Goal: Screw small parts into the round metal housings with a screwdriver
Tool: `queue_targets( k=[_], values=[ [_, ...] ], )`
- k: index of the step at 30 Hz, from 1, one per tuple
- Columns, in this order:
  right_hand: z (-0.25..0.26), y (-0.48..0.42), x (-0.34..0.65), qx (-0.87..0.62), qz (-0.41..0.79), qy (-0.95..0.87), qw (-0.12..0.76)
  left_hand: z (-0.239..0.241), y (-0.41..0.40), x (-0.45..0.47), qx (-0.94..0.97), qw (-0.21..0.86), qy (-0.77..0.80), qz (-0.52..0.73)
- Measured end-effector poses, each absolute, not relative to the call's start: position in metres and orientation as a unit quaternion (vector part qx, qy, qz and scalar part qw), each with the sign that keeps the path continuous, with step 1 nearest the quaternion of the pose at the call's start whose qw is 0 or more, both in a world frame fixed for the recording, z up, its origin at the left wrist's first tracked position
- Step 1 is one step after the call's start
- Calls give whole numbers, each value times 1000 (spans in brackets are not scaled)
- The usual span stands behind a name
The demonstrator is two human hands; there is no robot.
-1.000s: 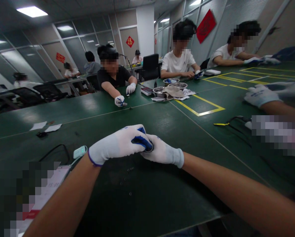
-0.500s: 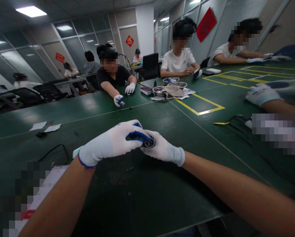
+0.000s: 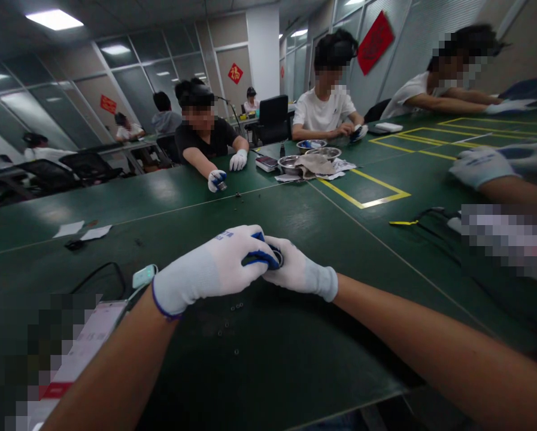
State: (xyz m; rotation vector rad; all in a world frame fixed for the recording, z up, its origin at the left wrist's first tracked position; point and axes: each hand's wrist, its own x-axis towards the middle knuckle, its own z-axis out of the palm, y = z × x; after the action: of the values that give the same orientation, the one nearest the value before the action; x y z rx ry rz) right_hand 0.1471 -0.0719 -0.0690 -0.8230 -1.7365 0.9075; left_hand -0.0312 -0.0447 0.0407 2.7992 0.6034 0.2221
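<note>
Both my hands wear white gloves with blue palms and meet above the green table [image 3: 322,347]. My right hand [image 3: 295,267] is closed round a small round part with a metal rim [image 3: 279,257]; most of it is hidden by the gloves. From the left, my left hand [image 3: 236,263] reaches over the part, its thumb and fingers closed against the rim and covering its face. Several tiny metal rings [image 3: 237,306] lie on the table below my hands, with another ring [image 3: 236,352] nearer to me.
A pale green device [image 3: 144,276] with a cable sits by my left wrist. Paper slips [image 3: 96,233] lie farther left. Metal bowls [image 3: 290,164] and a cloth [image 3: 315,166] stand ahead. Co-workers sit across; a gloved hand [image 3: 484,167] and a black cable [image 3: 430,214] are at right.
My left hand has moved slightly right and down, and its fingers now cover the part's face, which showed before. The right hand has barely moved.
</note>
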Motion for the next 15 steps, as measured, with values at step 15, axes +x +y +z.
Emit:
queue_targets(
  k=[15],
  values=[
    [-78, -58, 149, -404, 407, -571, 588, 26, -30, -18, 879, 174, 372, 242]
  ],
)
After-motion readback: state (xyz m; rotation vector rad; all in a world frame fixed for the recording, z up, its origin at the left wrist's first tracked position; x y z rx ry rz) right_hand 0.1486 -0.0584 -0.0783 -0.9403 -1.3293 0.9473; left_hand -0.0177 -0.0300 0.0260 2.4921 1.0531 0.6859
